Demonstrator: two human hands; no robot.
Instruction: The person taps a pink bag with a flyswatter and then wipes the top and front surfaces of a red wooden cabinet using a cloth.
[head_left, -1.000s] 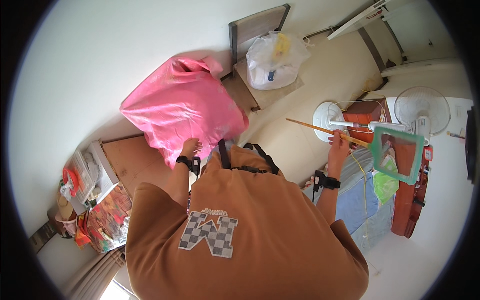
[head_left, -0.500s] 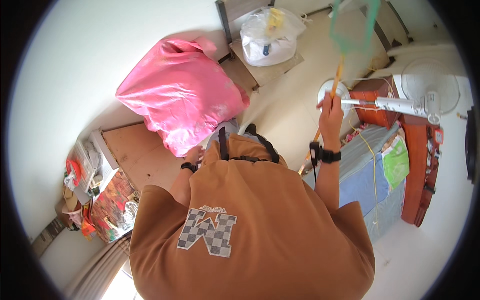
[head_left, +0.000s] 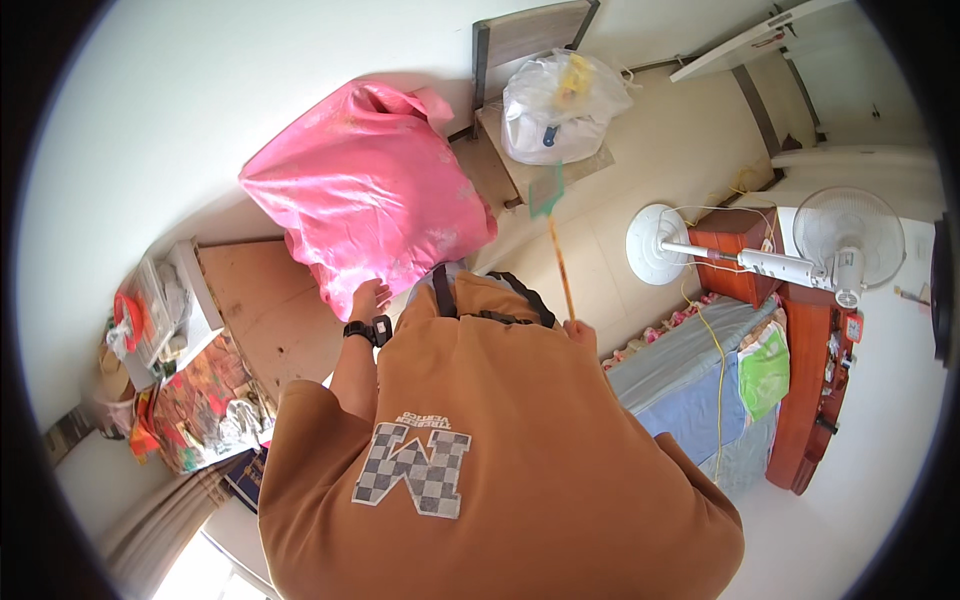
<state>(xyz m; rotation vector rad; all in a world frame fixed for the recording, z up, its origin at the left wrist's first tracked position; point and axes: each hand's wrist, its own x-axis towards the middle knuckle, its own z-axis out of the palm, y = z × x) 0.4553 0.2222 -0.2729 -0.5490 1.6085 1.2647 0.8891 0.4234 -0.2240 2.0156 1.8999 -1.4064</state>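
Low by my right side, my right hand (head_left: pixel 579 331) is closed round the yellow-orange stick of a fly swatter (head_left: pixel 561 265). Its flat green head points away from me, above the tiled floor and just below the white bag (head_left: pixel 553 130). My left hand (head_left: pixel 370 297), with a black band on the wrist, is at the lower edge of a large pink cloth cover (head_left: pixel 370 200). Its fingers are stretched out and hold nothing that I can see; whether they touch the cloth is unclear. What lies under the cover is hidden.
A white standing fan (head_left: pixel 655 245) is to the right, beside a red-brown cabinet (head_left: pixel 733 240) and a bed (head_left: pixel 670 375). The bag sits on a chair (head_left: pixel 530 45) at the back. A brown tabletop (head_left: pixel 262 300) and a white shelf (head_left: pixel 195 300) are at left.
My right hand has come down and in toward my body, bringing the swatter from high at the right to lower near the middle. My left hand has moved slightly left.
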